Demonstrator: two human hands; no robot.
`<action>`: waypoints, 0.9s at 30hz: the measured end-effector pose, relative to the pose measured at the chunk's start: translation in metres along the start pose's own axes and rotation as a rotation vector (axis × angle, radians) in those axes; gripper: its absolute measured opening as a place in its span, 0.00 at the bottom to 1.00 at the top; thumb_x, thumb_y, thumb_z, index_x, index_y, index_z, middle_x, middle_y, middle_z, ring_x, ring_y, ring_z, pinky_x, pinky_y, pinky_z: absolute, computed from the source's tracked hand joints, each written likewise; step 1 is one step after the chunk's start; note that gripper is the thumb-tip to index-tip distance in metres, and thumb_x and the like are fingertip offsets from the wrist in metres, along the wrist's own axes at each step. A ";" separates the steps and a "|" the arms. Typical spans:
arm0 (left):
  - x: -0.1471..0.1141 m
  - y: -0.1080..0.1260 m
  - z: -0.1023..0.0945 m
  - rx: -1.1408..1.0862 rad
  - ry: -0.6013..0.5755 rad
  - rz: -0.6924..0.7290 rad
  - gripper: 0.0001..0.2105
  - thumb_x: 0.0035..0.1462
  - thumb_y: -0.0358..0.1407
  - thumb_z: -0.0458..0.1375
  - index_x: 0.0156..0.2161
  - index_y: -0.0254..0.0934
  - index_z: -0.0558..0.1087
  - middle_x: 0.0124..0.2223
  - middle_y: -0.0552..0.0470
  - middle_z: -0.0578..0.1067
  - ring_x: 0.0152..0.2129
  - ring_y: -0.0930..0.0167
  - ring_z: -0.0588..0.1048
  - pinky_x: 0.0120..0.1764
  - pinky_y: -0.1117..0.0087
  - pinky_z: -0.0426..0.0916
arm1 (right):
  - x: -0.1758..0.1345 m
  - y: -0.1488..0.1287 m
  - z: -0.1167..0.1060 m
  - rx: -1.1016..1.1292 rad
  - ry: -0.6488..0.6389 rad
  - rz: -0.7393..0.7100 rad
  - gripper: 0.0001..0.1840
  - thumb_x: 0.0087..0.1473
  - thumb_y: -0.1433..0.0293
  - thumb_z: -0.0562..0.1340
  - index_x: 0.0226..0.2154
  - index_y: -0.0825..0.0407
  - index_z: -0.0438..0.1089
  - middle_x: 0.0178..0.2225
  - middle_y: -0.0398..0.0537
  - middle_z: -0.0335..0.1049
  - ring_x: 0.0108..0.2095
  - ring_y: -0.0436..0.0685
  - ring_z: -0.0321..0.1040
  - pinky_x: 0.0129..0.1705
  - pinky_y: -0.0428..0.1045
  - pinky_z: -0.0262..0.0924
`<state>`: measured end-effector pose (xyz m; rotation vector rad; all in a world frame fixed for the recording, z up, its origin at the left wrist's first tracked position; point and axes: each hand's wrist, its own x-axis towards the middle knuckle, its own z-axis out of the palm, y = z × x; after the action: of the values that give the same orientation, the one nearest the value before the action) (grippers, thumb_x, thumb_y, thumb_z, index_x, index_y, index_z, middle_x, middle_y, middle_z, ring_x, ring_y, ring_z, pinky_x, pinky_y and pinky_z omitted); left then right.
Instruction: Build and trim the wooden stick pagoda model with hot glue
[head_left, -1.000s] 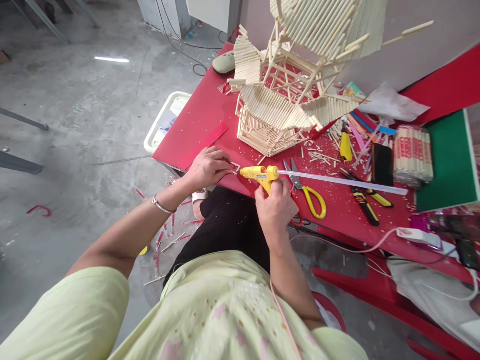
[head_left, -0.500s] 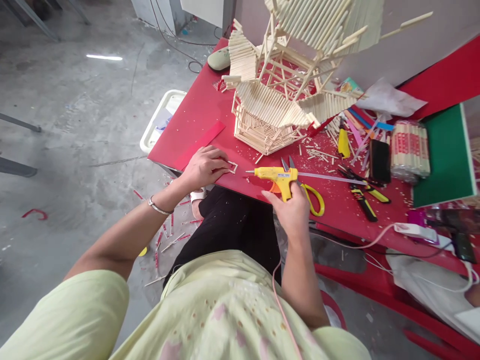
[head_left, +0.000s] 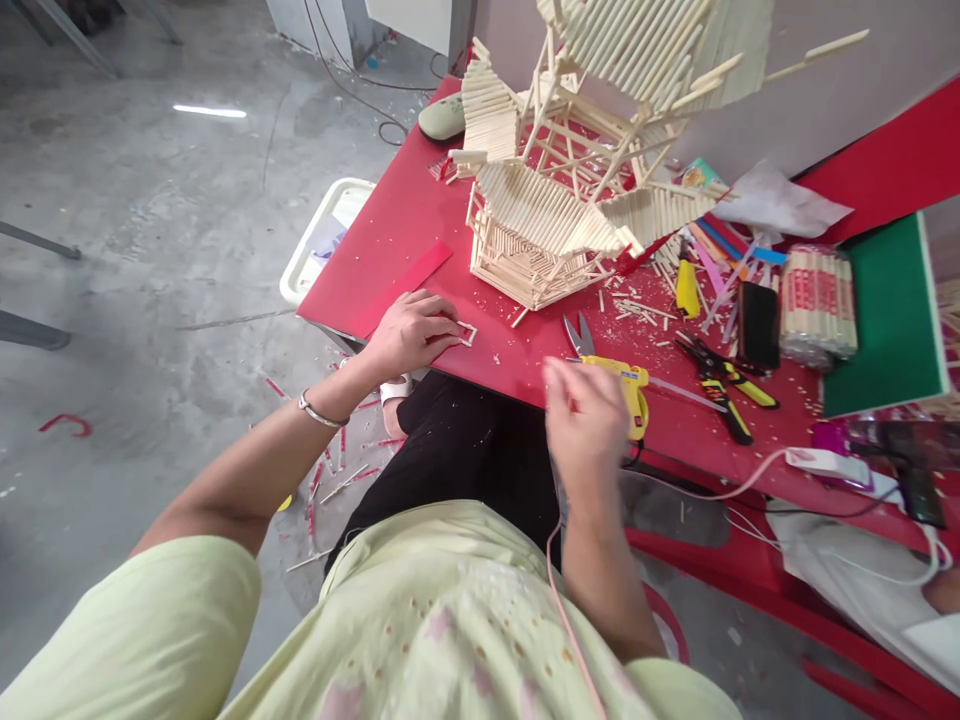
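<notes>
My left hand [head_left: 416,332] rests at the near edge of the red table, its fingertips pinching one end of a small rectangular frame of thin sticks [head_left: 468,334]. To its right, my right hand [head_left: 589,415] is curled closed and slightly blurred, with nothing visible in the fingers. Just beyond it a yellow glue gun [head_left: 634,377] lies on the table, partly hidden by the hand, a clear glue stick [head_left: 686,394] poking from its back. Scissors [head_left: 579,333] lie by the gun, their handles largely covered. Farther back stands a pagoda-like model of wooden sticks [head_left: 544,210].
Pliers [head_left: 724,385], a black phone [head_left: 758,325], a yellow cutter [head_left: 686,285] and a wrapped bundle of sticks [head_left: 817,300] crowd the right side. A red strip [head_left: 412,283] lies left. A pink cord [head_left: 739,490] runs to a white power strip [head_left: 829,462].
My right hand has let go of the glue gun, which now lies farther right on the table over the scissors' handles. My left hand stays at the small stick frame.
</notes>
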<state>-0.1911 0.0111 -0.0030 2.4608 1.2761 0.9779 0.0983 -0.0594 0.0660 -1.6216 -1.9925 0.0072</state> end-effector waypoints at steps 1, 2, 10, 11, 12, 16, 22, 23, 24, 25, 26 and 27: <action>0.000 0.000 0.000 0.002 0.007 0.005 0.16 0.71 0.48 0.57 0.44 0.44 0.85 0.47 0.44 0.82 0.44 0.63 0.77 0.48 0.59 0.68 | 0.007 -0.014 0.015 0.126 -0.105 -0.050 0.16 0.71 0.64 0.58 0.49 0.48 0.81 0.45 0.51 0.80 0.46 0.56 0.75 0.55 0.50 0.65; 0.000 0.000 0.001 0.003 0.013 0.009 0.16 0.71 0.48 0.57 0.44 0.44 0.85 0.47 0.45 0.82 0.44 0.63 0.77 0.48 0.59 0.68 | 0.014 -0.025 0.031 0.210 -0.176 -0.071 0.15 0.71 0.64 0.59 0.48 0.47 0.82 0.45 0.49 0.80 0.46 0.55 0.75 0.54 0.49 0.66; 0.000 0.001 0.003 0.014 0.051 0.016 0.14 0.70 0.47 0.58 0.42 0.43 0.84 0.46 0.46 0.83 0.42 0.64 0.77 0.45 0.61 0.66 | 0.047 -0.024 0.097 0.408 -0.251 -0.098 0.13 0.69 0.69 0.61 0.45 0.46 0.83 0.40 0.50 0.77 0.42 0.59 0.73 0.49 0.52 0.66; 0.000 0.001 0.003 0.017 0.048 0.014 0.14 0.70 0.47 0.58 0.42 0.44 0.84 0.46 0.46 0.83 0.42 0.64 0.77 0.44 0.61 0.66 | 0.048 -0.021 0.097 0.412 -0.251 -0.111 0.12 0.68 0.69 0.61 0.44 0.46 0.83 0.40 0.49 0.76 0.42 0.59 0.73 0.49 0.52 0.66; 0.000 0.000 0.004 0.022 0.048 0.012 0.14 0.70 0.47 0.58 0.41 0.44 0.84 0.46 0.46 0.83 0.42 0.64 0.77 0.43 0.61 0.66 | 0.049 -0.019 0.096 0.417 -0.250 -0.125 0.12 0.68 0.68 0.62 0.44 0.46 0.83 0.39 0.49 0.75 0.42 0.58 0.72 0.49 0.52 0.66; -0.001 -0.002 0.005 0.038 0.057 0.024 0.13 0.71 0.46 0.58 0.41 0.44 0.84 0.46 0.47 0.83 0.42 0.64 0.77 0.44 0.60 0.66 | 0.049 -0.016 0.099 0.452 -0.219 -0.153 0.11 0.68 0.67 0.63 0.44 0.46 0.83 0.39 0.49 0.75 0.42 0.57 0.72 0.48 0.52 0.67; -0.002 -0.002 0.007 0.040 0.047 0.013 0.14 0.71 0.46 0.58 0.42 0.45 0.84 0.46 0.48 0.83 0.42 0.64 0.77 0.45 0.60 0.67 | 0.052 -0.014 0.105 0.456 -0.226 -0.183 0.10 0.67 0.68 0.64 0.44 0.46 0.84 0.38 0.48 0.75 0.41 0.57 0.72 0.47 0.52 0.67; -0.002 -0.002 0.007 0.041 0.047 0.003 0.14 0.71 0.46 0.58 0.42 0.45 0.84 0.46 0.48 0.84 0.42 0.64 0.77 0.45 0.60 0.68 | 0.053 -0.014 0.105 0.460 -0.229 -0.195 0.10 0.67 0.69 0.64 0.44 0.46 0.84 0.38 0.48 0.75 0.41 0.57 0.72 0.47 0.52 0.67; -0.002 -0.001 0.007 0.043 0.048 -0.007 0.14 0.71 0.47 0.57 0.42 0.45 0.85 0.46 0.48 0.84 0.42 0.64 0.77 0.45 0.59 0.68 | 0.053 -0.013 0.105 0.467 -0.228 -0.205 0.11 0.67 0.69 0.64 0.44 0.46 0.83 0.38 0.48 0.75 0.41 0.57 0.72 0.47 0.52 0.67; -0.002 -0.001 0.007 0.044 0.050 -0.016 0.15 0.71 0.47 0.57 0.41 0.45 0.85 0.45 0.48 0.84 0.42 0.64 0.77 0.45 0.59 0.68 | 0.054 -0.013 0.105 0.473 -0.226 -0.212 0.11 0.67 0.70 0.63 0.44 0.46 0.83 0.37 0.48 0.75 0.42 0.57 0.71 0.47 0.52 0.67; -0.001 0.000 0.007 0.044 0.052 -0.023 0.15 0.71 0.47 0.57 0.41 0.45 0.85 0.45 0.48 0.84 0.42 0.64 0.77 0.45 0.59 0.68 | 0.054 -0.013 0.105 0.478 -0.223 -0.217 0.11 0.68 0.70 0.63 0.44 0.46 0.83 0.37 0.48 0.75 0.42 0.57 0.71 0.48 0.52 0.67; -0.001 0.001 0.006 0.043 0.054 -0.028 0.15 0.71 0.47 0.57 0.41 0.45 0.85 0.45 0.48 0.84 0.41 0.64 0.77 0.45 0.59 0.68 | 0.054 -0.013 0.105 0.482 -0.219 -0.219 0.11 0.68 0.70 0.63 0.44 0.45 0.83 0.37 0.48 0.75 0.42 0.57 0.71 0.48 0.52 0.67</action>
<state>-0.1869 0.0107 -0.0079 2.4569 1.3588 1.0277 0.0366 0.0218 0.0044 -1.1296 -2.1112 0.5593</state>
